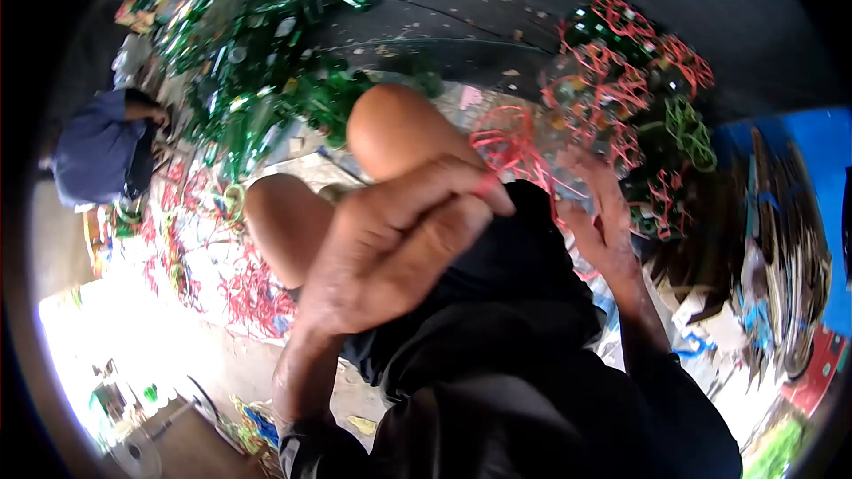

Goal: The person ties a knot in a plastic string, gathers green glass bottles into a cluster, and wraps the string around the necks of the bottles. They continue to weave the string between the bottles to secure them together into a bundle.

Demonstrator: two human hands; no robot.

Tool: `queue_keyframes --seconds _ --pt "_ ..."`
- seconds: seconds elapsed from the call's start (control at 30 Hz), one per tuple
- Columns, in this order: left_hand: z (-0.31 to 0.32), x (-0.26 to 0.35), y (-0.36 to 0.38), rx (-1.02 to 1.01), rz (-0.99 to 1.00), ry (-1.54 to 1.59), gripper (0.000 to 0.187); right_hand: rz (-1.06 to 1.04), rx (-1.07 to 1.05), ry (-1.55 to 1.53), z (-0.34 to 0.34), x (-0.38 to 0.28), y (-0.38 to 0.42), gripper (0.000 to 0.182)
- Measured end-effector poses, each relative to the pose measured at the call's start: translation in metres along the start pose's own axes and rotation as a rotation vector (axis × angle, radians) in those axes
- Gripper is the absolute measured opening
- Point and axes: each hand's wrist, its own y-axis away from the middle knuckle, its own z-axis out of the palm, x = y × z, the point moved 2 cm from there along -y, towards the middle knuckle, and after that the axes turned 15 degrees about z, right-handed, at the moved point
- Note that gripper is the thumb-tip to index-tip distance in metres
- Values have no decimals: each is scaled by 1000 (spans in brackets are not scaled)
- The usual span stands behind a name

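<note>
My left hand (408, 235) is raised in front of my knees, its fingers pinched on a red strap (487, 184). More red strap (510, 146) lies looped between my hands. Farther right, my right hand (599, 213) has its fingers apart beside the loops; it is somewhat blurred, and whether a strand touches it is unclear. Just beyond it stand bundles of bottles (603, 80) wrapped in red strapping, with a green strap (688, 133) at their right side.
Green bottles (257, 62) are heaped at the upper left. A person in a dark shirt (98, 146) is at the far left. Tangled red and white straps (240, 293) cover the floor at left. Stacked cardboard (777, 248) stands at right by a blue sheet (825, 177).
</note>
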Motion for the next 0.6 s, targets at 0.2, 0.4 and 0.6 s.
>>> queue_keyframes --seconds 0.2,0.4,0.6 --pt "-3 0 36 -156 -148 -158 15 50 -465 -212 49 -86 -21 53" --pt "-27 8 82 -59 -210 -200 14 -29 -586 -35 63 -96 -31 8" --pt "-33 6 129 21 -288 -207 15 -88 -664 -8 67 -98 -32 9"
